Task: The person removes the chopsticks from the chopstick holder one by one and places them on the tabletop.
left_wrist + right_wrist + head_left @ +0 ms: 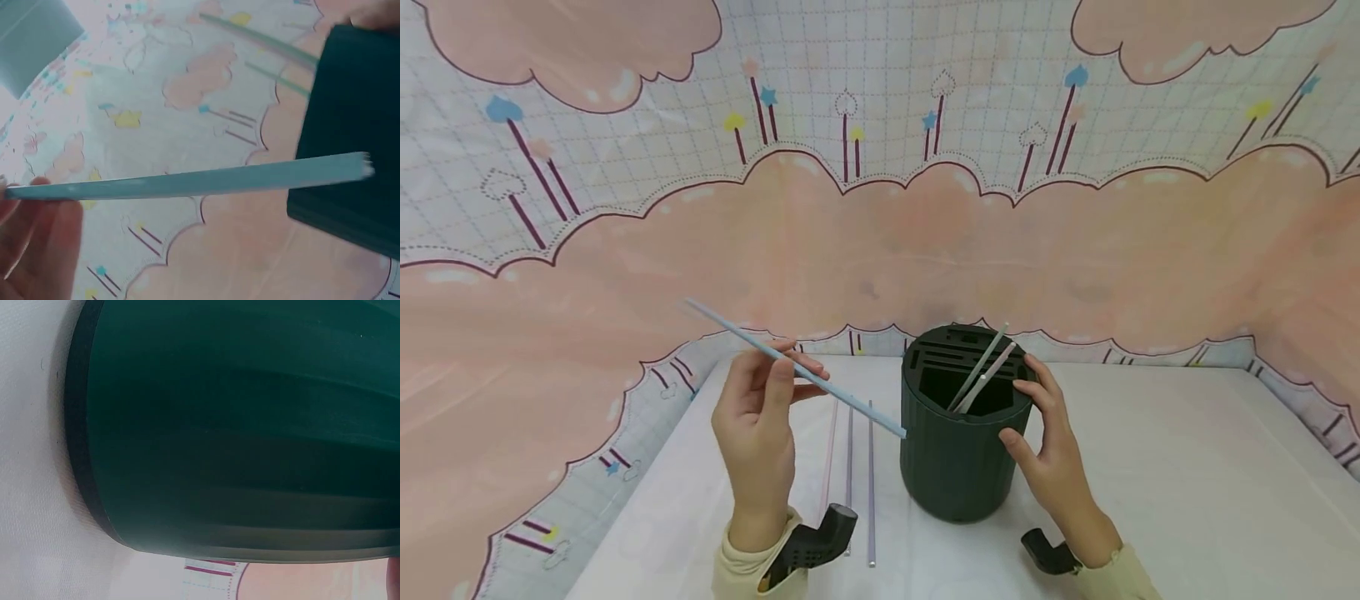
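Note:
My left hand pinches a thin light-blue straw between thumb and fingers. The straw slants down to the right, and its lower end overlaps the left side of a dark green slotted holder in the head view. My right hand grips the holder's right side near the rim, thumb in front. Standing in the holder's larger opening are a pale green straw and a pinkish-white straw, both leaning right. The left wrist view shows the light-blue straw's free end in front of the holder.
On the white table, left of the holder, lie a pink straw, a greyish straw and a purple straw, roughly side by side. A patterned cloth hangs behind the table.

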Motion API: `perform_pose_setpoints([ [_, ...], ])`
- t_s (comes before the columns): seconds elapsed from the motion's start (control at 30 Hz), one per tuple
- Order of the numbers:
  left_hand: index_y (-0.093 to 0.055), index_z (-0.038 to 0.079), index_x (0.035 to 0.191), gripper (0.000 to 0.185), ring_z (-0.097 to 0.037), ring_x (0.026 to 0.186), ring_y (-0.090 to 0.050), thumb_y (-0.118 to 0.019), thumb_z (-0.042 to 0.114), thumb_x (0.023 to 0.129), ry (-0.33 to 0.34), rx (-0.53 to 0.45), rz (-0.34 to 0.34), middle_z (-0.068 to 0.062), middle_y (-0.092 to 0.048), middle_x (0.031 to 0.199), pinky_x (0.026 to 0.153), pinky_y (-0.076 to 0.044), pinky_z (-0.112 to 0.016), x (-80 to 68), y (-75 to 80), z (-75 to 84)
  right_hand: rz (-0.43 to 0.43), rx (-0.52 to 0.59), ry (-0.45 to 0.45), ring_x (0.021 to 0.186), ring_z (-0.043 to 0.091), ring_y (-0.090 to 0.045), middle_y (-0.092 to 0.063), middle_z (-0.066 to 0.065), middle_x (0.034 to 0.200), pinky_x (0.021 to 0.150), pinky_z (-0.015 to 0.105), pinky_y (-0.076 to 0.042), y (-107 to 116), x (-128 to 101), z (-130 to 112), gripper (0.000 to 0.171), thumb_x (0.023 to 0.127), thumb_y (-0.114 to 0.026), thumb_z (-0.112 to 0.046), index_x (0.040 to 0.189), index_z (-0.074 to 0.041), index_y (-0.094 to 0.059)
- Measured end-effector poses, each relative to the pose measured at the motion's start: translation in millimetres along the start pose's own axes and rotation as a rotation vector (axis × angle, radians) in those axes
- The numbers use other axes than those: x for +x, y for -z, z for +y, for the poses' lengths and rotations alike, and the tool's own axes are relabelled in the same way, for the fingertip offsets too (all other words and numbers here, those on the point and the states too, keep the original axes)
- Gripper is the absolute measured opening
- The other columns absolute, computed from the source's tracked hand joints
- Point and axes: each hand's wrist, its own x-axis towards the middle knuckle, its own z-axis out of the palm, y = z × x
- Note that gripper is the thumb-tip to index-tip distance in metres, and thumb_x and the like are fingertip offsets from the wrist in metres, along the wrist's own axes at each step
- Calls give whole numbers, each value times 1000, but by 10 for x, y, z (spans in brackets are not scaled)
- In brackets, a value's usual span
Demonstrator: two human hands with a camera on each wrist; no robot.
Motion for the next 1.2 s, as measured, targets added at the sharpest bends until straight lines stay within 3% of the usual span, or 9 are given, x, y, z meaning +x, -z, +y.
perform_pose_setpoints([
  [0.23,-58,0,107,21,-23,70,-61,-53,11,90,238,310,-95,-14,-61,79,61,-52,-36,19,78,-120,-7,-7,-10,131,32,-18,-22,20,141,92,67,-15,10,-8,-3,51,87,-57,-27,123,5,-39],
  [0.43,-63,19,106,25,-15,64,-60,-55,34,88,365,575,-142,-2,-61,76,57,-52,-27,-27,287,-489,-9,3,0,130,33,-18,-22,21,141,93,67,-15,17,-15,0,51,88,-57,-27,123,5,-39],
  [0.6,-63,21,105,22,-13,59,-59,-55,32,88,491,827,-203,0,-62,74,54,-51,-24,-68,434,-708,-10,18,3,130,34,-17,-22,21,141,93,67,-15,25,-24,-5,50,88,-57,-26,123,5,-39],
  [0.77,-61,20,109,24,-10,53,-57,-52,31,90,607,1043,-316,4,-62,74,49,-44,-26,-125,567,-900,-9,23,4,130,34,-17,-22,21,141,93,66,-15,32,-33,-3,51,88,-57,-26,123,5,-39],
  [0.93,-60,17,112,27,-10,49,-53,-49,28,91,714,1113,-387,5,-62,73,44,-36,-27,-197,678,-1063,-9,17,4,130,33,-17,-22,21,141,93,67,-15,32,-32,-1,50,88,-57,-25,123,5,-38],
  [1.2,-57,9,116,31,-11,48,-53,-50,23,90,841,1128,-448,2,-63,76,46,-39,-27,-305,836,-1236,-10,15,-19,131,31,-18,-22,20,141,93,66,-15,18,-38,-16,49,87,-58,-23,123,5,-39],
])
